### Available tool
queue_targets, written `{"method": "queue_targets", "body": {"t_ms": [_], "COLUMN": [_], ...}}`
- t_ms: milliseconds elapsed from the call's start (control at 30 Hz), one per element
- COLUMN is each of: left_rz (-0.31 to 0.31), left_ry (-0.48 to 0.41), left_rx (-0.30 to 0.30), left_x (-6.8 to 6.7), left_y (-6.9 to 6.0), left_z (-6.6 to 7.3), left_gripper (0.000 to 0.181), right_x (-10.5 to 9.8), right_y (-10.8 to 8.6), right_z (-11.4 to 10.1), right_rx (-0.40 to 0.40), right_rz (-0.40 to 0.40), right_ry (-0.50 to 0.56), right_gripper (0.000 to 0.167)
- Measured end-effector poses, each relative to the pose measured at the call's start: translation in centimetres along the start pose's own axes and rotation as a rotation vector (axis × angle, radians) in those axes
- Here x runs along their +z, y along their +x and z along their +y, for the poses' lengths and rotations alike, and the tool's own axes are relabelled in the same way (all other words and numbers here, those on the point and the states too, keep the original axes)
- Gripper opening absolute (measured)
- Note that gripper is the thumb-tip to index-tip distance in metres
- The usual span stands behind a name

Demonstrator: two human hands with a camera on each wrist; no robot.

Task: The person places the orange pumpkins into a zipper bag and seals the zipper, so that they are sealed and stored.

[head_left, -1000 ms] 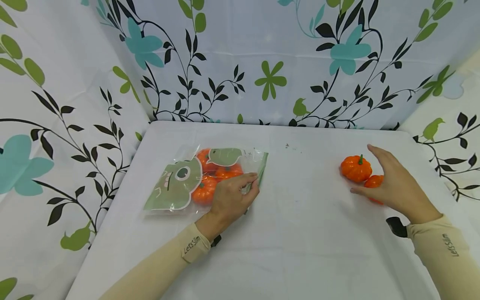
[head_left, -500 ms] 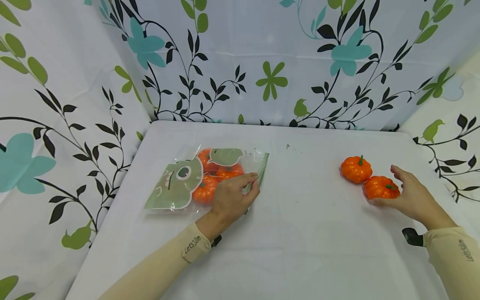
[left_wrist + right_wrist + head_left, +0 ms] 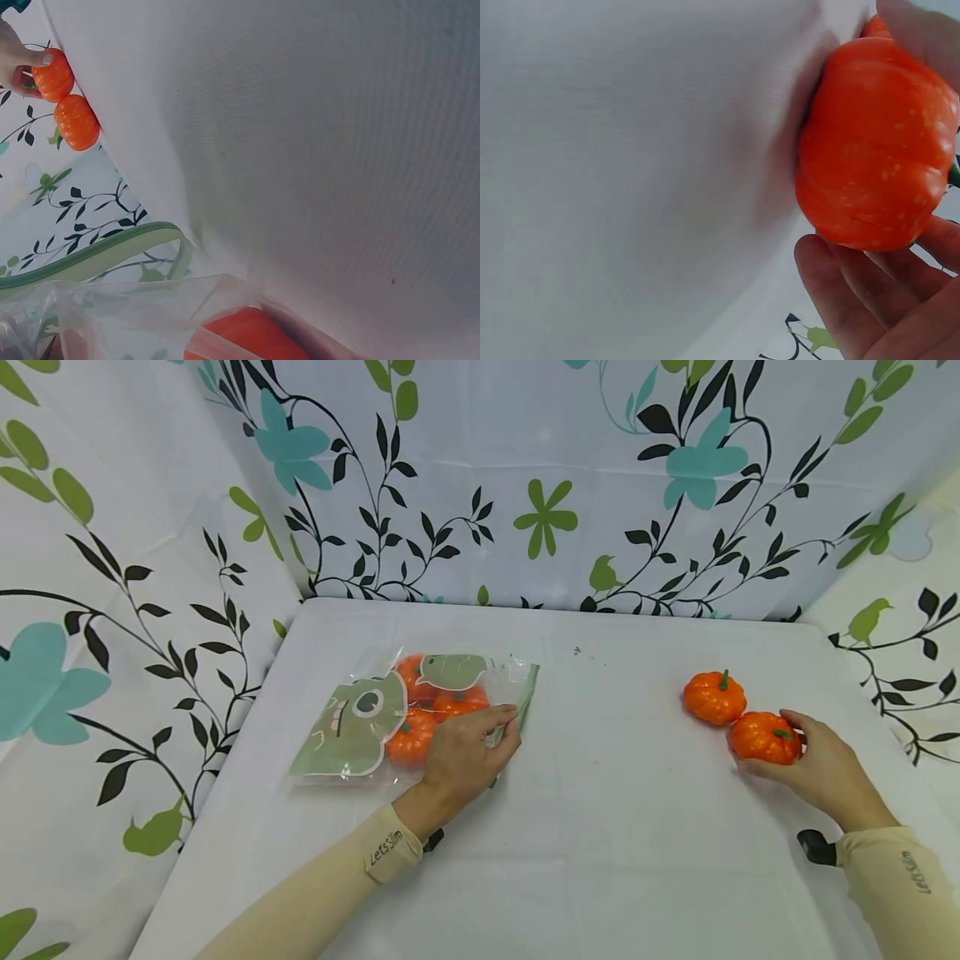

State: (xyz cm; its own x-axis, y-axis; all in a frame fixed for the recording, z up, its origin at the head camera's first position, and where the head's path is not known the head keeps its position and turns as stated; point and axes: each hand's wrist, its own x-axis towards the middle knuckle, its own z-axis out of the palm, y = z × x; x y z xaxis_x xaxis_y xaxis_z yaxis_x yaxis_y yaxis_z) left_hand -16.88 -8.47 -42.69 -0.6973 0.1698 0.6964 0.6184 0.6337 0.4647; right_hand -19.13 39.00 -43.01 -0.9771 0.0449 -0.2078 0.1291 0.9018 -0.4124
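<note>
Patterned cloth (image 3: 465, 435) is hanging beyond the left hand (image 3: 467, 747) and right hand (image 3: 832, 770) and out to either side, carrying black leafy stems, teal flowers and green birds. White tabletop (image 3: 600, 877) is spreading beneath and between the hands. Left sleeve (image 3: 322, 893) and right sleeve (image 3: 896, 877), both pale beige, are running back from the wrists; lettering is showing on each cuff.

Clear bag (image 3: 348, 727), printed with a green cartoon creature, is lying flat, reaching left of and beyond the left hand. Green edge strip (image 3: 527, 689) is running along the end nearest the left fingertips. Left hand is pinching that end between thumb and fingers.

Right hand is gripping an orange pumpkin (image 3: 761, 737), thumb on the near side, fingers curling round the far side. Stem is pointing upward. Cannot tell whether its base is bearing on the table.

Second pumpkin (image 3: 712, 697) is sitting just beyond and left of the gripped one, seemingly touching it. At least three bagged pumpkins (image 3: 411, 739) are showing through the plastic, clustering just beyond and left of the left hand.

Smaller: black wrist piece (image 3: 816, 847) is jutting from the right cuff, behind the right hand.
</note>
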Motion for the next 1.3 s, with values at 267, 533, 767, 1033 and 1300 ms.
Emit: {"method": "queue_targets", "body": {"t_ms": [267,533,767,1033,1300], "left_rz": [-0.005,-0.009,-0.029,-0.019,-0.014], "left_ry": [-0.001,0.001,-0.001,0.000,0.001], "left_rx": [0.000,-0.005,-0.024,-0.015,-0.009], "left_x": [0.1,-0.1,-0.2,-0.3,-0.4], "left_y": [0.0,0.0,0.0,0.1,0.1], "left_z": [0.0,0.1,0.3,0.4,0.6], "left_gripper": [0.017,0.017,0.018,0.017,0.018], "right_x": [0.5,1.0,1.7,3.2,5.8], "right_y": [-0.9,-1.6,-1.9,-1.2,0.3], "right_z": [-0.4,-3.3,-6.7,-11.1,-16.1], "right_rx": [0.001,-0.112,-0.208,-0.336,-0.403], "right_rz": [-0.006,-0.025,-0.056,-0.076,-0.167], "right_ry": [0.033,0.112,0.169,0.280,0.354], "right_gripper": [0.117,0.097,0.092,0.083,0.088]}}
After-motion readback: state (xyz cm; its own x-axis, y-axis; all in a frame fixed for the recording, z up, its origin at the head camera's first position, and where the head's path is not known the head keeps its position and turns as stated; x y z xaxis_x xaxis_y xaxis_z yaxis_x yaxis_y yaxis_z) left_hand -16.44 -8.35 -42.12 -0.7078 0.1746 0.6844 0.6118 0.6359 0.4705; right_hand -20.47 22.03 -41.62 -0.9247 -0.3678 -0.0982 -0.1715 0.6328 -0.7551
